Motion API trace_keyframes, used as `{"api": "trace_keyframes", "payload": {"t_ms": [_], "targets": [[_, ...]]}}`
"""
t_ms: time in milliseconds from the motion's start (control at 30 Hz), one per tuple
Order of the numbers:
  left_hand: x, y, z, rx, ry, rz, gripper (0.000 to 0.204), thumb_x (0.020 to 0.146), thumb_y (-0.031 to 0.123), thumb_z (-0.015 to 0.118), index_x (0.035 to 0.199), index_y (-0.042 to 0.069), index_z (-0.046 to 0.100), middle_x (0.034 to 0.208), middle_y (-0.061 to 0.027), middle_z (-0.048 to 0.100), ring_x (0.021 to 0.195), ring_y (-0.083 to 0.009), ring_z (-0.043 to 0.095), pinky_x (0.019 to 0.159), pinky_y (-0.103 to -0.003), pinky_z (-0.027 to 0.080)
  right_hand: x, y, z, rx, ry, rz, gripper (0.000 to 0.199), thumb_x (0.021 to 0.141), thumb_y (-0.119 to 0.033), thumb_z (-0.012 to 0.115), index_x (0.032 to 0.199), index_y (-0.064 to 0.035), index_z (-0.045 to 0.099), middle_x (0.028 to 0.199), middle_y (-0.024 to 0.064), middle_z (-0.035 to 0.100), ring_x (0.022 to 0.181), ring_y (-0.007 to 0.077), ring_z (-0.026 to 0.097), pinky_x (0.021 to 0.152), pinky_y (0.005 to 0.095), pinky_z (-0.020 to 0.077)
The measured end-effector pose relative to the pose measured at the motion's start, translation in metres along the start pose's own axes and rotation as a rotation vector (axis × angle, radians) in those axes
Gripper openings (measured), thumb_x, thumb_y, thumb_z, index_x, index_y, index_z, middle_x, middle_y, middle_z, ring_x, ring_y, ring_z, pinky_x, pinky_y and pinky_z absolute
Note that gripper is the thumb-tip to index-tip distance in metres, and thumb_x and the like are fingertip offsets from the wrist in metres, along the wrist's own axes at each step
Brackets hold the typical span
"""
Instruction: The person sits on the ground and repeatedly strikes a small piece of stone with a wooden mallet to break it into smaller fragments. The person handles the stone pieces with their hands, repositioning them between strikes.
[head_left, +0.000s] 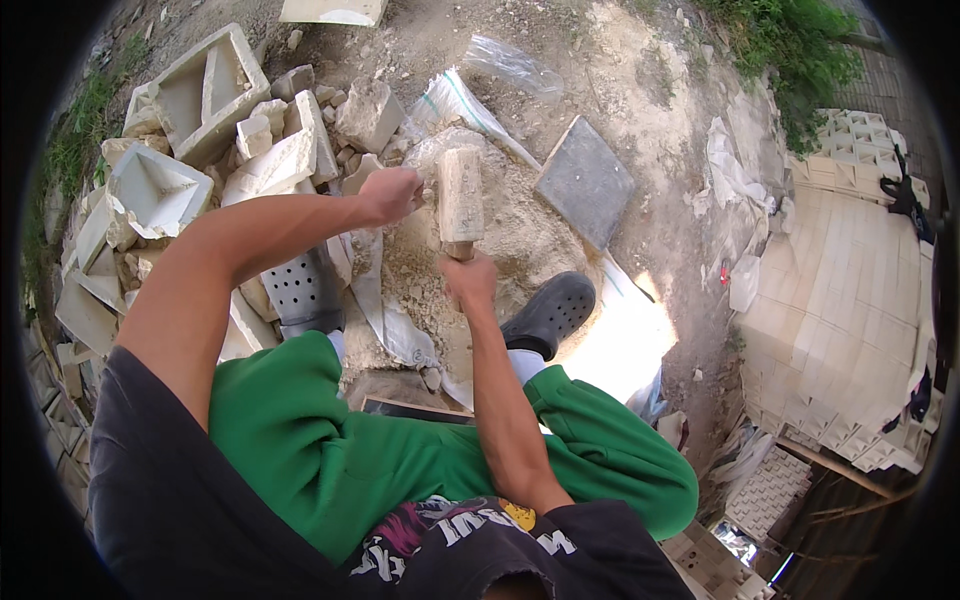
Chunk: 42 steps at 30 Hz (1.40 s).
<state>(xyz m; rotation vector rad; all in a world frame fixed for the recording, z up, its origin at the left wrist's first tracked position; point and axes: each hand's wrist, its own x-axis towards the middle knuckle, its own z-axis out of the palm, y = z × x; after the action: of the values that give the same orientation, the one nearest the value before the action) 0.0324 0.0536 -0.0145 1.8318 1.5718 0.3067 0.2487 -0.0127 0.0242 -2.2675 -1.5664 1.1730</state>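
My right hand (469, 280) is closed round the short handle of a pale wooden mallet (461, 196). Its thick, dusty head points away from me. Just left of that head, my left hand (392, 195) is closed; whatever its fingers hold, if anything, does not show clearly. Beneath both hands lies a heap of pale crumbled rubble and powder (520, 225), spread on a white woven sack (462, 105). Broken off-white blocks (268, 170) are piled close by my left forearm.
A square grey slab (587, 182) lies right of the heap. My feet in dark clogs (555, 310) flank the rubble. Hollow cast blocks (200, 90) stand at the far left. Stacked pale blocks (835, 300) rise on the right. Clear plastic (515, 68) lies beyond the sack.
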Motion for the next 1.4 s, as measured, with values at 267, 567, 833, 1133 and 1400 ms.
{"api": "trace_keyframes", "payload": {"t_ms": [267,567,833,1133,1400], "targets": [[0.02,0.019,-0.026,0.353,-0.245,0.012,0.03,0.081,0.03,0.074,0.099,0.006,0.07,0.097,-0.018,0.071,0.096,-0.0372,0.069,0.081,-0.047,0.055,-0.004,0.008,0.025,0.131,0.234,-0.332,0.039,0.07,-0.035,0.072,0.094,-0.0034,0.074,0.091,0.023,0.072,0.088,0.0406,0.07,0.077,0.0457,0.0554],[-0.01,0.06,-0.006,0.36,-0.093,-0.221,0.041,0.086,0.029,0.071,0.118,0.006,0.058,0.107,-0.0175,0.07,0.101,-0.0376,0.068,0.083,-0.047,0.055,-0.002,0.007,-0.005,0.19,0.011,-0.01,0.044,0.07,-0.039,0.073,0.087,0.0012,0.073,0.08,0.0228,0.072,0.082,0.0377,0.072,0.072,0.0439,0.0547],[-0.033,0.055,0.016,0.187,0.05,-0.241,0.053,0.09,0.032,0.066,0.138,0.013,0.051,0.124,-0.017,0.06,0.111,-0.0371,0.063,0.091,-0.049,0.052,0.01,0.024,0.008,0.049,0.119,-0.25,0.044,0.071,-0.035,0.072,0.097,0.0001,0.073,0.093,0.0226,0.073,0.09,0.0396,0.071,0.081,0.0449,0.0563],[-0.042,0.071,0.023,0.243,0.098,-0.262,0.05,0.094,0.034,0.063,0.139,0.017,0.051,0.117,-0.0167,0.063,0.103,-0.0373,0.064,0.086,-0.049,0.052,0.014,0.005,-0.031,0.105,-0.007,-0.123,0.053,0.068,-0.04,0.074,0.1,0.0019,0.072,0.095,0.0245,0.072,0.088,0.0412,0.071,0.078,0.0445,0.057],[-0.055,0.02,0.055,0.085,0.302,-0.305,0.039,0.096,0.033,0.059,0.124,0.006,0.054,0.115,-0.0179,0.065,0.102,-0.039,0.064,0.085,-0.048,0.05,0.017,0.027,-0.015,-0.121,-0.108,-0.067,0.048,0.072,-0.039,0.071,0.104,-0.0044,0.074,0.102,0.0239,0.072,0.097,0.0397,0.07,0.084,0.0445,0.0569]]}}
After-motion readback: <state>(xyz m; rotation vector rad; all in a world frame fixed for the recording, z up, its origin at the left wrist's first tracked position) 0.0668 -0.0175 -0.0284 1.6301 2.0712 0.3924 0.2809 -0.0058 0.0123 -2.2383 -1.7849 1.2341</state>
